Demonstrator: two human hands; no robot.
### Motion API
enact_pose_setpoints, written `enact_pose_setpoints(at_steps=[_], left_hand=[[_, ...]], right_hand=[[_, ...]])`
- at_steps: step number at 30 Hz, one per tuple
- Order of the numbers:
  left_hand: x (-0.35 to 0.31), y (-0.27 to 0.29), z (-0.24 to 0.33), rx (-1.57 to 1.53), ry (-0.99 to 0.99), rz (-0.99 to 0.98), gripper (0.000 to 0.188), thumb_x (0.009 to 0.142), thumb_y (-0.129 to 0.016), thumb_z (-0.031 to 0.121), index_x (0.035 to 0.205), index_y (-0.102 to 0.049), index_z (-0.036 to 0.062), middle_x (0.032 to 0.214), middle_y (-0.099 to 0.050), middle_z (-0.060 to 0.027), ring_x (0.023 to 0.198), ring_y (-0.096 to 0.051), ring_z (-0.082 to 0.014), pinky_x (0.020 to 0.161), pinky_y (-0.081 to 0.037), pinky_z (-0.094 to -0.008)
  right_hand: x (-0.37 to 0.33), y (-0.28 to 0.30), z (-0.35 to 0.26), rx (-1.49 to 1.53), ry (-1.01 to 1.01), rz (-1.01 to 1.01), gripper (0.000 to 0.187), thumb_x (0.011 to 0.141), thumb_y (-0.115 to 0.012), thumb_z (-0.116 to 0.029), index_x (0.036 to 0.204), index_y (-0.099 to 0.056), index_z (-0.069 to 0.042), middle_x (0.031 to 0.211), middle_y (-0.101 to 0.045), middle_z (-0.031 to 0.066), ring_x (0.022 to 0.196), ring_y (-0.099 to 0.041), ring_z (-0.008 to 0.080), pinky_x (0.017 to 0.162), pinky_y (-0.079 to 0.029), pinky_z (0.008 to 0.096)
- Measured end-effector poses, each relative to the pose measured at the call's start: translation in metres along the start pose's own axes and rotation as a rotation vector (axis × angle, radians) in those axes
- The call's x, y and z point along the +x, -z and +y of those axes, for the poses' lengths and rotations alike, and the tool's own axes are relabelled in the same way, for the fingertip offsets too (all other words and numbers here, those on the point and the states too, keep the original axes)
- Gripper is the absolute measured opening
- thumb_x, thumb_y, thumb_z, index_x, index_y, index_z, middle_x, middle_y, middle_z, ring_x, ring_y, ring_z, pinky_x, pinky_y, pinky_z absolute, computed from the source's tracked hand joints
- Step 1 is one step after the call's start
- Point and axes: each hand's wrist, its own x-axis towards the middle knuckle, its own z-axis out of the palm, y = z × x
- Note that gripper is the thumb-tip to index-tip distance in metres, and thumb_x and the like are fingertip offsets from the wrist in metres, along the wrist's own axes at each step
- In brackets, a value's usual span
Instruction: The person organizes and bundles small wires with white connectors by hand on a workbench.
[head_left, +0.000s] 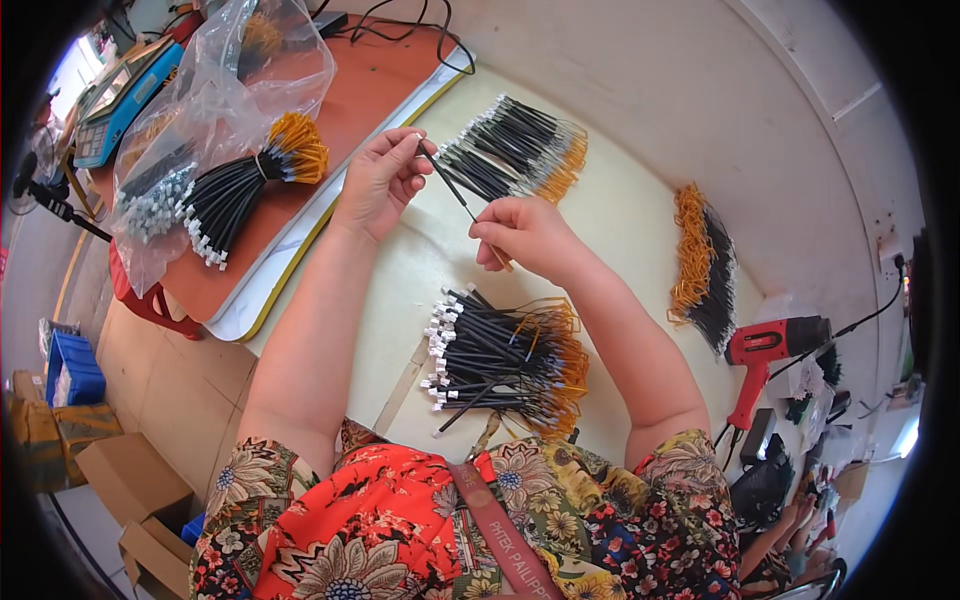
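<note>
Between my two hands a thin cable with a black sleeve [450, 184] is stretched at a slant above the pale table. My left hand [378, 182] pinches its upper end, where a bit of white shows at the fingertips. The lower end is closed in my right hand [528, 238], with an orange wire tip sticking out below the fingers. Below my hands lies a heap of similar black cables [490, 350], white connectors to the left and orange wires to the right. Another spread of these cables [510, 145] lies just beyond my right hand.
A third cable row [708, 270] lies near the wall, beside a red heat gun [762, 348]. On the red-brown table [390, 70] at left are a tied cable bundle [235, 200], a clear plastic bag [165, 170] and a blue scale [125, 100]. Cardboard boxes [135, 475] stand lower left; another person's arm [780, 535] shows lower right.
</note>
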Motion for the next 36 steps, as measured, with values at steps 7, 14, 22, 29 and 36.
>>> enact_pose_setpoints(at_steps=[7,14,22,29,36], left_hand=[[-0.003,-0.002,0.001,-0.030,0.043,-0.018,0.012,0.088,-0.057,0.015,0.097,-0.058,0.0073,0.085,-0.062,-0.0060,0.067,-0.060,-0.0078,0.050,-0.047,-0.0164],[-0.007,-0.008,0.002,-0.010,0.118,-0.031,0.012,0.089,-0.056,0.018,0.097,-0.054,0.0087,0.088,-0.063,-0.0102,0.070,-0.064,-0.0118,0.049,-0.047,-0.0173],[-0.003,-0.004,0.002,0.049,0.125,-0.044,0.016,0.087,-0.059,0.020,0.096,-0.050,0.0097,0.091,-0.064,-0.0116,0.072,-0.065,-0.0132,0.053,-0.047,-0.0191],[-0.002,-0.001,0.002,0.045,0.099,-0.015,0.015,0.087,-0.060,0.020,0.094,-0.051,0.0098,0.090,-0.064,-0.0113,0.067,-0.062,-0.0114,0.053,-0.047,-0.0195],[-0.003,0.000,0.003,0.038,0.099,-0.019,0.016,0.086,-0.060,0.020,0.094,-0.051,0.0096,0.090,-0.064,-0.0113,0.067,-0.061,-0.0110,0.053,-0.047,-0.0195]], right_hand=[[-0.001,0.003,-0.004,-0.092,0.042,-0.032,0.017,0.087,-0.057,-0.016,0.084,-0.061,0.000,0.072,-0.064,0.0045,0.062,-0.059,0.0088,0.056,-0.046,0.0232],[0.022,0.006,-0.011,0.045,0.203,0.024,0.017,0.084,-0.059,-0.019,0.084,-0.063,-0.002,0.076,-0.064,0.0024,0.072,-0.059,0.0083,0.067,-0.046,0.0221],[0.029,0.007,0.001,-0.131,0.219,0.156,0.020,0.076,-0.067,-0.020,0.081,-0.062,-0.001,0.075,-0.064,0.0041,0.072,-0.059,0.0100,0.066,-0.047,0.0253],[0.028,0.006,-0.001,-0.220,0.227,0.201,0.022,0.073,-0.068,-0.022,0.080,-0.063,-0.002,0.075,-0.064,0.0055,0.072,-0.060,0.0132,0.067,-0.047,0.0271],[0.027,0.005,-0.005,-0.258,0.196,0.179,0.019,0.077,-0.069,-0.017,0.085,-0.060,-0.002,0.078,-0.062,0.0006,0.072,-0.055,0.0057,0.064,-0.045,0.0221]])
